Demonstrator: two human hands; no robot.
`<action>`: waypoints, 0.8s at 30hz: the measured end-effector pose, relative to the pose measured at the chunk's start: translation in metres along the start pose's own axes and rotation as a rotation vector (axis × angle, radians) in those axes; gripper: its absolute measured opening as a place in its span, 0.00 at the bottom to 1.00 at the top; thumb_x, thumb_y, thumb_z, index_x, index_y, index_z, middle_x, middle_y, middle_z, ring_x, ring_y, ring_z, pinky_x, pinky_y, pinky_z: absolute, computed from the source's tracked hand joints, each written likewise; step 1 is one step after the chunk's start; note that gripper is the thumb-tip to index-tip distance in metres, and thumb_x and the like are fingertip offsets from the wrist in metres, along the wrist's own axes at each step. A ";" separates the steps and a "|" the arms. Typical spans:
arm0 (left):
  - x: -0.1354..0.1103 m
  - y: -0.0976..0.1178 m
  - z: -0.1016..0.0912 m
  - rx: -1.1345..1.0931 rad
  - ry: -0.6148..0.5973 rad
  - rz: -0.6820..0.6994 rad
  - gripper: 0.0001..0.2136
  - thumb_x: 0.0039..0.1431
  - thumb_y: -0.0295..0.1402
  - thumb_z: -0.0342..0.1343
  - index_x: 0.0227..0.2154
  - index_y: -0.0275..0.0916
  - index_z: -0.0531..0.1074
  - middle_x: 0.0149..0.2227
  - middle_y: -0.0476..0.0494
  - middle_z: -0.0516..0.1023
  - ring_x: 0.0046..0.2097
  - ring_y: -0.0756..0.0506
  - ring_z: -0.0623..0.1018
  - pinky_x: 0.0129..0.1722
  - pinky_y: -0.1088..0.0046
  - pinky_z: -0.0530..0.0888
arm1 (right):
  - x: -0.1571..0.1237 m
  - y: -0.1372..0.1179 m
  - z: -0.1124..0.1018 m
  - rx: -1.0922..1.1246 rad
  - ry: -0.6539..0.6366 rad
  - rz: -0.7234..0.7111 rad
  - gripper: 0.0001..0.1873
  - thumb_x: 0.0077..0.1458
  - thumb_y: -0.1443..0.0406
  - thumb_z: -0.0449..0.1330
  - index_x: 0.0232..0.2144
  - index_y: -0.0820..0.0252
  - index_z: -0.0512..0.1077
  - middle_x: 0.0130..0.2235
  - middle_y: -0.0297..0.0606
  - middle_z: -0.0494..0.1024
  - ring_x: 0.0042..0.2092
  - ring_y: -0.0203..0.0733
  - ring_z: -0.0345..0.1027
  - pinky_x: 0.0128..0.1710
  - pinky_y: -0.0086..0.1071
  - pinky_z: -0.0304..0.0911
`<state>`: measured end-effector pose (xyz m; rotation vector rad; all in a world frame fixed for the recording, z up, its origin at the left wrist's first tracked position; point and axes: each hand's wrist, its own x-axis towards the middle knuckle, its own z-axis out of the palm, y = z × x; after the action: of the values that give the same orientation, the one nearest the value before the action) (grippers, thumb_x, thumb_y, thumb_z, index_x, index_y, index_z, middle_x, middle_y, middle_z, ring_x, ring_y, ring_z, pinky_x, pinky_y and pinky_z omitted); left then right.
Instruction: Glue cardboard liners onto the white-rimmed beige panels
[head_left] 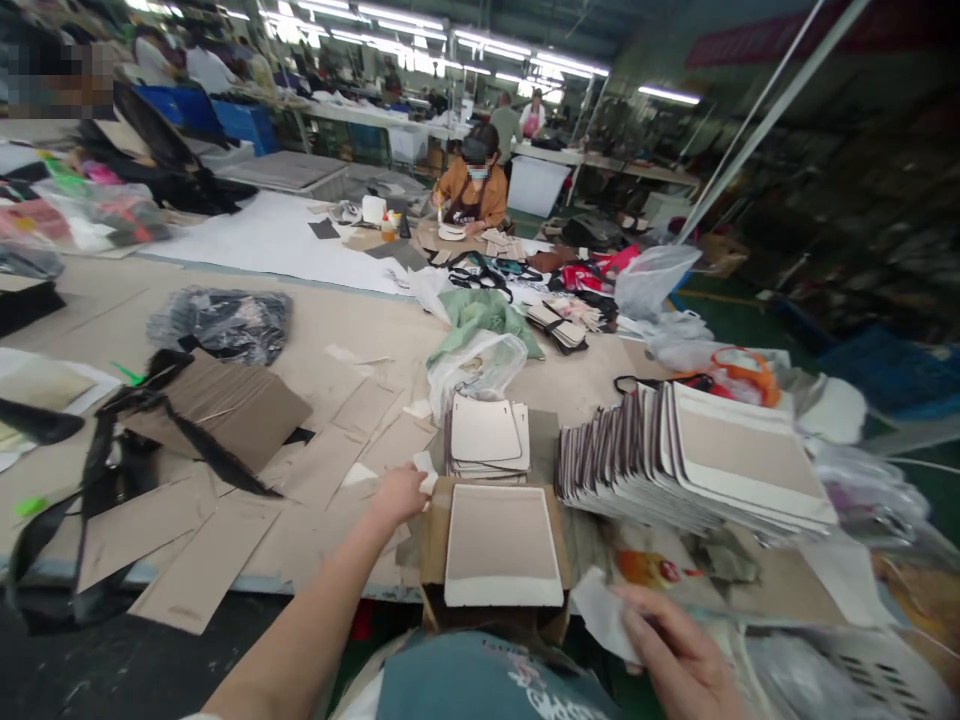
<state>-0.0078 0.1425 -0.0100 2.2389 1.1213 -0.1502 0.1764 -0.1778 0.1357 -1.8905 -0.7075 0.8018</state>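
My left hand reaches over the table with its fingers closed on a small white scrap, beside a short stack of cream panels. In front of my body a beige panel with a white border lies on a cardboard box. Low on the right, my right hand pinches a thin white piece that looks like paper or backing film. To the right of the box leans a long row of similar panels with dark edges.
A bundle of brown cardboard sheets with black straps lies left. Plastic bags sit beyond the short stack. A bottle with a red tip lies right, near a white basket. Across the table a co-worker sits working.
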 end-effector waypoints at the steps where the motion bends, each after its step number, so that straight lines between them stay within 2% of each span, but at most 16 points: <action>1: -0.006 0.004 -0.009 0.003 0.017 0.023 0.13 0.54 0.30 0.55 0.43 0.35 0.72 0.48 0.35 0.72 0.49 0.40 0.71 0.52 0.60 0.65 | 0.003 -0.004 0.004 -0.011 -0.064 -0.020 0.17 0.51 0.50 0.58 0.36 0.55 0.75 0.31 0.36 0.76 0.27 0.40 0.67 0.22 0.27 0.63; 4: -0.036 0.022 -0.037 -0.135 0.089 0.150 0.17 0.61 0.33 0.46 0.52 0.38 0.67 0.51 0.38 0.70 0.51 0.43 0.70 0.54 0.65 0.64 | 0.015 -0.016 0.019 -0.075 -0.263 -0.128 0.14 0.58 0.55 0.54 0.39 0.54 0.73 0.32 0.34 0.75 0.30 0.38 0.66 0.29 0.26 0.62; 6: -0.062 0.041 -0.049 -0.452 0.060 0.354 0.20 0.61 0.41 0.47 0.54 0.40 0.64 0.55 0.39 0.68 0.55 0.42 0.67 0.56 0.64 0.62 | 0.023 -0.025 0.030 -0.114 -0.386 -0.220 0.12 0.59 0.57 0.53 0.38 0.54 0.74 0.32 0.34 0.75 0.32 0.37 0.67 0.33 0.27 0.61; 8: -0.085 0.062 -0.050 -0.754 -0.137 0.566 0.28 0.55 0.49 0.52 0.56 0.41 0.62 0.58 0.40 0.65 0.58 0.40 0.63 0.58 0.62 0.60 | 0.030 -0.033 0.038 -0.125 -0.487 -0.294 0.11 0.59 0.58 0.54 0.37 0.55 0.74 0.31 0.33 0.75 0.32 0.36 0.67 0.33 0.27 0.60; 10: -0.100 0.079 -0.041 -0.903 -0.379 0.656 0.37 0.47 0.54 0.58 0.58 0.42 0.60 0.57 0.40 0.66 0.58 0.38 0.64 0.57 0.61 0.60 | 0.038 -0.039 0.044 -0.101 -0.553 -0.349 0.11 0.59 0.59 0.54 0.37 0.56 0.74 0.30 0.32 0.75 0.31 0.35 0.66 0.32 0.26 0.59; 12: -0.108 0.089 -0.027 -0.959 -0.554 0.603 0.38 0.40 0.53 0.63 0.54 0.40 0.66 0.51 0.42 0.72 0.52 0.39 0.69 0.52 0.64 0.65 | 0.045 -0.040 0.044 -0.069 -0.579 -0.370 0.12 0.59 0.59 0.54 0.37 0.57 0.74 0.30 0.33 0.75 0.31 0.35 0.66 0.32 0.26 0.59; 14: -0.110 0.088 -0.011 -0.990 -0.660 0.465 0.31 0.38 0.51 0.65 0.44 0.37 0.73 0.39 0.45 0.76 0.40 0.44 0.73 0.40 0.71 0.69 | 0.053 -0.033 0.042 -0.065 -0.561 -0.347 0.13 0.58 0.57 0.55 0.37 0.59 0.73 0.29 0.33 0.73 0.29 0.35 0.64 0.30 0.27 0.58; 15: -0.110 0.084 -0.005 -1.005 -0.682 0.388 0.26 0.38 0.49 0.65 0.38 0.35 0.74 0.33 0.47 0.75 0.34 0.47 0.72 0.34 0.75 0.68 | 0.057 -0.027 0.040 -0.079 -0.527 -0.323 0.14 0.57 0.57 0.55 0.38 0.59 0.73 0.28 0.32 0.72 0.29 0.35 0.63 0.29 0.27 0.58; 17: -0.107 0.075 0.005 -1.028 -0.623 0.247 0.22 0.39 0.48 0.65 0.31 0.33 0.74 0.25 0.51 0.70 0.26 0.52 0.67 0.25 0.79 0.63 | 0.067 -0.012 0.037 -0.132 -0.415 -0.270 0.15 0.56 0.56 0.55 0.39 0.60 0.72 0.28 0.32 0.70 0.29 0.36 0.61 0.28 0.27 0.57; 20: -0.097 0.063 0.011 -0.965 -0.347 0.137 0.19 0.45 0.47 0.60 0.26 0.33 0.71 0.21 0.52 0.67 0.24 0.53 0.65 0.24 0.79 0.61 | 0.083 0.016 0.039 -0.237 -0.224 -0.219 0.19 0.54 0.55 0.55 0.44 0.60 0.69 0.28 0.31 0.69 0.29 0.37 0.61 0.29 0.29 0.57; 24: -0.075 0.064 0.012 -0.428 0.029 0.118 0.14 0.54 0.42 0.50 0.22 0.36 0.68 0.22 0.51 0.68 0.27 0.51 0.68 0.27 0.77 0.62 | 0.108 0.044 0.052 -0.407 -0.067 -0.205 0.19 0.53 0.57 0.56 0.46 0.57 0.67 0.25 0.28 0.67 0.27 0.38 0.62 0.30 0.30 0.58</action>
<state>-0.0053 0.0554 0.0378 1.9190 0.9296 0.1588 0.2097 -0.0867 0.0525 -2.1099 -1.1561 0.6251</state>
